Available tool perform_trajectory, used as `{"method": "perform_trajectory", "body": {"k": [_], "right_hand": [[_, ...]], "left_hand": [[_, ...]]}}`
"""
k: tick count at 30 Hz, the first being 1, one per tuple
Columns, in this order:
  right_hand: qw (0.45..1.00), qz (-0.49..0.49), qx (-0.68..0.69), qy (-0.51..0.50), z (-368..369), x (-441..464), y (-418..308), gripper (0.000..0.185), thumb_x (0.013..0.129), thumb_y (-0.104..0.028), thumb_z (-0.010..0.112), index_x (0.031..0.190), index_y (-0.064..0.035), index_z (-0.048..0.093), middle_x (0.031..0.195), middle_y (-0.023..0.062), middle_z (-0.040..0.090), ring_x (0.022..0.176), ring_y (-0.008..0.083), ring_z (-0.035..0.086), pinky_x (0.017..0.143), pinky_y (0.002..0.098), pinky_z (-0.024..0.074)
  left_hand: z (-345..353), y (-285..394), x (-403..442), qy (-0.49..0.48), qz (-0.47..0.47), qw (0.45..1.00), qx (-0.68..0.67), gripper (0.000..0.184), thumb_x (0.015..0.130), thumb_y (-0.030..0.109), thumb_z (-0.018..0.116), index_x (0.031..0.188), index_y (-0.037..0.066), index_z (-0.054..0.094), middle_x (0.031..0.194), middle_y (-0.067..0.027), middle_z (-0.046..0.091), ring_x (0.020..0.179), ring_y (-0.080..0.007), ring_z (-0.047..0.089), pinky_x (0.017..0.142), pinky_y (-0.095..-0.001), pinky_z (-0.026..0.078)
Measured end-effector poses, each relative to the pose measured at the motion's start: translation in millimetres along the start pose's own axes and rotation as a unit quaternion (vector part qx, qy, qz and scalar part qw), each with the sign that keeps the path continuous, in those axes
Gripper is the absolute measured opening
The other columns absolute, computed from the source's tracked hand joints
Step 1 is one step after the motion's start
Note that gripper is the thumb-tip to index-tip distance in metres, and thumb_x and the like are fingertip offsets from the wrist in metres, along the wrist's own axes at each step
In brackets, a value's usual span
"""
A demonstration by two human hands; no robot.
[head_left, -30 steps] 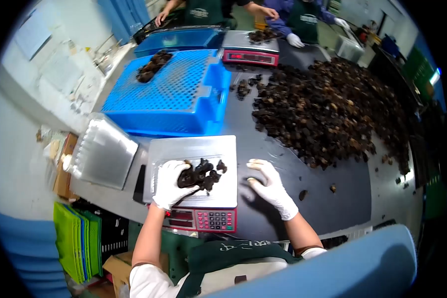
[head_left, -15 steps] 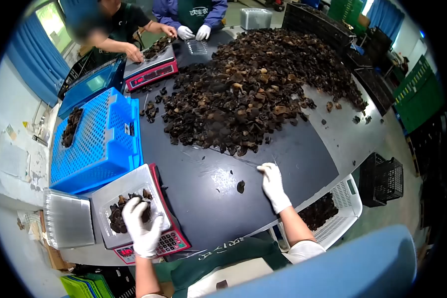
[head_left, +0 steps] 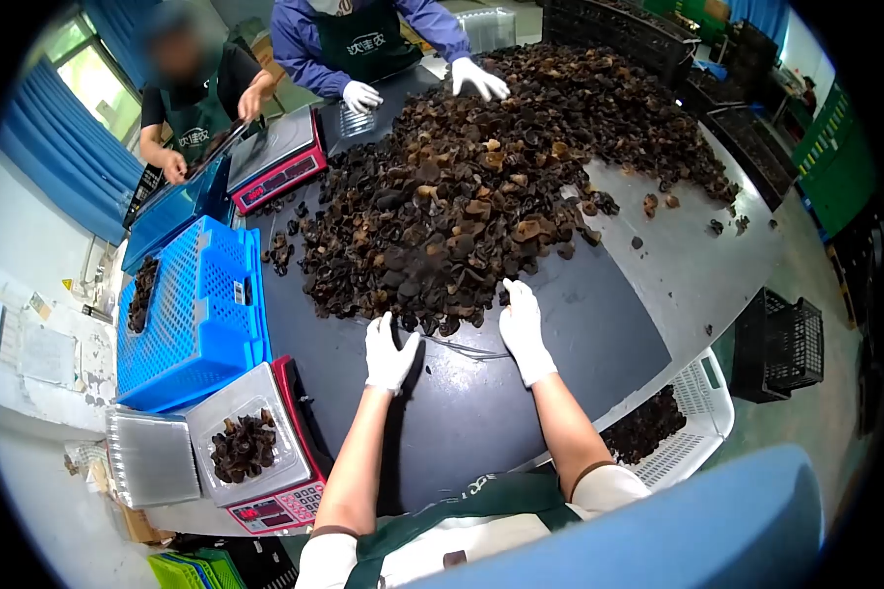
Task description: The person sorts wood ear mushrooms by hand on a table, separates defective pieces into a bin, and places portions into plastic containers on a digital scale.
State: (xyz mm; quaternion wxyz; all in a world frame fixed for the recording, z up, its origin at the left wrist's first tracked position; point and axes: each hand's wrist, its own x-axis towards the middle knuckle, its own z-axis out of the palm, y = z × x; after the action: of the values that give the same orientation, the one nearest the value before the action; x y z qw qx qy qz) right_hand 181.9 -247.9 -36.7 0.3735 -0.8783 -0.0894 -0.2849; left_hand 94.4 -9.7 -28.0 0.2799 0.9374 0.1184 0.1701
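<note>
The pile (head_left: 442, 226) of dark, ear-shaped mushrooms lies spread over the desk (head_left: 452, 422). At its near edge are the two white-gloved hands. The left hand (head_left: 391, 358) has its thumb and fingers spread wide, beside the pile's edge; the right hand (head_left: 525, 336), farther along that edge, has its fingers stretched out. Nothing shows in either hand; whether the fingertips touch the mushrooms I cannot tell.

Beyond the pile, a co-worker's green apron (head_left: 363, 46) bears white Chinese characters, the last two apparently 佳农. This co-worker's white glove (head_left: 479, 80) rests on the pile's far part. A second co-worker's green apron (head_left: 194, 123), beyond the pile to the left, has similar white lettering, too small to read surely. The lettering on the nearest apron (head_left: 462, 501), on the near side of the pile, is creased out of legibility.

Left of the pile stands a blue crate (head_left: 228, 329) with a small white label (head_left: 239, 293), unreadable here. The far scale (head_left: 283, 182), left of the pile's far half, shows blurred red digits. Near and left of the pile, the near scale (head_left: 303, 503), with a keypad and red digits too blurred to read, carries a clear tray (head_left: 287, 461) of mushrooms. Near and right of the pile is a white basket (head_left: 702, 402). A blue shape (head_left: 658, 530) in the foreground, nearer than the pile, blocks the lower right.
</note>
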Motion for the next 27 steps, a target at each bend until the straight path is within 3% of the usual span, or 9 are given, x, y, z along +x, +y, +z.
{"method": "perform_trajectory", "body": {"k": [2, 6, 8, 10, 16, 20, 22, 24, 27], "right_hand": [[0.976, -0.019, -0.054, -0.210, 1.3, 9.0, -6.1, 0.032, 0.077, -0.003, 0.055, 0.109, -0.0064, 0.059, 0.111, 0.0170, 0.060, 0.095, 0.0376, 0.059, 0.082, 0.0461, 0.0496], [0.955, -0.195, 0.117, -0.193, 18.2, -29.6, -19.2, 0.034, 0.077, -0.005, 0.055, 0.110, -0.0033, 0.059, 0.104, 0.0136, 0.062, 0.091, 0.0346, 0.062, 0.081, 0.0438, 0.0511], [0.925, -0.182, 0.155, -0.295, -15.9, -32.3, -34.2, 0.036, 0.076, -0.003, 0.054, 0.111, -0.0058, 0.061, 0.101, 0.0137, 0.063, 0.088, 0.0340, 0.063, 0.082, 0.0433, 0.0511], [0.895, -0.123, 0.115, -0.413, -64.3, -17.8, -38.8, 0.044, 0.070, 0.001, 0.052, 0.111, -0.0123, 0.064, 0.109, 0.0129, 0.065, 0.099, 0.0327, 0.064, 0.085, 0.0403, 0.0531], [0.948, -0.024, 0.192, -0.251, -101.9, -20.1, 4.4, 0.045, 0.068, 0.013, 0.050, 0.106, -0.0048, 0.065, 0.107, 0.0170, 0.064, 0.096, 0.0329, 0.066, 0.083, 0.0357, 0.0542], [0.960, -0.084, 0.153, -0.219, -86.1, -28.6, 6.0, 0.044, 0.071, 0.015, 0.052, 0.109, -0.0035, 0.064, 0.115, 0.0180, 0.060, 0.105, 0.0354, 0.059, 0.092, 0.0395, 0.0488], [0.957, -0.112, 0.146, -0.225, -77.4, -27.3, -7.8, 0.042, 0.074, 0.004, 0.060, 0.114, -0.0054, 0.063, 0.119, 0.0175, 0.059, 0.110, 0.0365, 0.055, 0.098, 0.0439, 0.0439], [0.945, -0.162, 0.106, -0.265, -79.7, -23.9, -27.0, 0.045, 0.075, -0.011, 0.068, 0.119, -0.0084, 0.062, 0.120, 0.0160, 0.057, 0.106, 0.0345, 0.056, 0.093, 0.0444, 0.0433], [0.915, -0.226, 0.061, -0.328, -75.9, -35.2, -38.5, 0.053, 0.073, -0.026, 0.076, 0.121, -0.0099, 0.061, 0.118, 0.0105, 0.057, 0.104, 0.0312, 0.054, 0.090, 0.0433, 0.0427]], "left_hand": [[13.8, 5.3, 10.7, 0.005, 0.078, 0.996, 0.039, 0.069, 0.077, 0.038, 0.074, 0.131, 0.000, 0.051, 0.129, -0.0282, 0.051, 0.122, -0.0432, 0.047, 0.104, -0.0464, 0.039], [5.0, 45.1, -10.4, -0.065, 0.188, 0.976, -0.090, 0.048, 0.075, 0.020, 0.077, 0.115, 0.003, 0.057, 0.120, -0.0202, 0.056, 0.114, -0.0388, 0.053, 0.099, -0.0441, 0.043], [-2.0, 35.0, -41.0, -0.158, 0.134, 0.975, -0.075, 0.039, 0.075, 0.014, 0.075, 0.109, 0.004, 0.058, 0.115, -0.0193, 0.058, 0.107, -0.0377, 0.056, 0.094, -0.0430, 0.046], [-18.4, 33.4, -66.4, -0.124, 0.173, 0.971, -0.108, 0.034, 0.076, 0.009, 0.073, 0.106, 0.004, 0.059, 0.111, -0.0183, 0.059, 0.103, -0.0365, 0.058, 0.092, -0.0416, 0.047], [-64.5, 25.3, -110.8, -0.021, -0.012, 0.993, -0.114, 0.032, 0.080, 0.001, 0.067, 0.112, 0.000, 0.061, 0.108, -0.0151, 0.060, 0.098, -0.0286, 0.061, 0.088, -0.0351, 0.049], [-55.6, 18.9, -115.7, 0.044, -0.092, 0.986, -0.132, 0.020, 0.082, 0.001, 0.068, 0.101, 0.002, 0.065, 0.097, -0.0125, 0.062, 0.087, -0.0264, 0.062, 0.080, -0.0343, 0.050], [-55.5, 28.7, -113.0, 0.059, -0.148, 0.975, -0.153, 0.016, 0.080, 0.003, 0.071, 0.094, 0.003, 0.066, 0.087, -0.0093, 0.061, 0.076, -0.0228, 0.061, 0.072, -0.0333, 0.050], [-55.1, 43.9, -109.3, 0.056, -0.061, 0.992, -0.092, 0.022, 0.073, 0.011, 0.081, 0.088, 0.006, 0.065, 0.076, -0.0069, 0.057, 0.066, -0.0229, 0.056, 0.065, -0.0343, 0.047], [-62.0, 82.0, -102.7, -0.027, 0.124, 0.992, 0.008, 0.045, 0.071, 0.034, 0.081, 0.104, 0.008, 0.065, 0.085, -0.0090, 0.056, 0.076, -0.0270, 0.054, 0.071, -0.0387, 0.043]]}}
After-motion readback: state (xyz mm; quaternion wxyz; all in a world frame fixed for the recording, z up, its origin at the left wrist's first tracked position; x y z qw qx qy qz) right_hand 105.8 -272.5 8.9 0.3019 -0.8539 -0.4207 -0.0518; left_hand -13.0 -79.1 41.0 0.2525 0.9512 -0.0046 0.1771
